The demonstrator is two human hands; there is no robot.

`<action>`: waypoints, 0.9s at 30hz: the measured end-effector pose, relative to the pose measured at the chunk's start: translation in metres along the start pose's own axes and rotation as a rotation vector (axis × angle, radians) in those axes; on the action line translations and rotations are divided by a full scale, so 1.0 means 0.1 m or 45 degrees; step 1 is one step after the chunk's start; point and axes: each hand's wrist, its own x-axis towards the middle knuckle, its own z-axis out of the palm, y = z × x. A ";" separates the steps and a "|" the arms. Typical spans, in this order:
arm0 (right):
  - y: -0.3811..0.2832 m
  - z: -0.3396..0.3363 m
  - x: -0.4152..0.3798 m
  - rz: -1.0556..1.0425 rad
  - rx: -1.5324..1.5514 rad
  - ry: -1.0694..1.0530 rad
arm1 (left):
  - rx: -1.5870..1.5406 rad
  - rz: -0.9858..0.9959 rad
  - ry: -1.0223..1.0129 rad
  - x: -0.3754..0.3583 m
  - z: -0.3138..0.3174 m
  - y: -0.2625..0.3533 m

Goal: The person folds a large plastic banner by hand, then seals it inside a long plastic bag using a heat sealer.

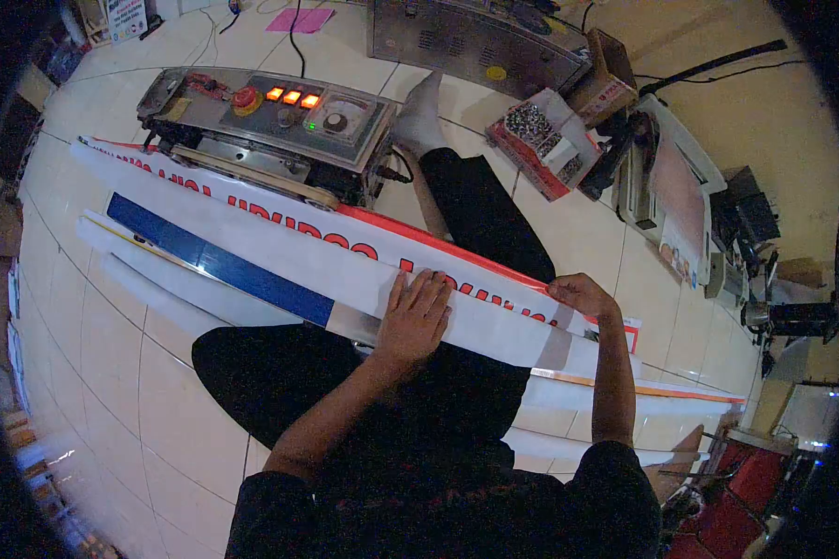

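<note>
A long white banner [280, 238] with red lettering and a red edge lies across my lap, its near part folded over the lettering. My left hand [415, 317] rests flat on the white material, fingers spread. My right hand [583, 296] pinches the banner's red edge between thumb and fingers. Under the banner's near side lies a long flat bar [224, 265], blue with a bare metal end beside my left wrist. Beyond the banner stands a sealing machine [270, 121] with a red knob, three lit orange switches and a dial; the banner's far edge runs along its near side.
A metal cabinet [475, 47] stands at the back. Right of it are a clear box of small metal parts [543, 140], a cardboard box [611, 79] and a printer [671, 186]. Cables cross the tiled floor [93, 345]. A red item [741, 494] is at lower right.
</note>
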 end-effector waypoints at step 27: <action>0.31 -0.16 -0.28 0.007 0.021 0.031 | -0.015 0.007 -0.021 0.04 0.21 0.39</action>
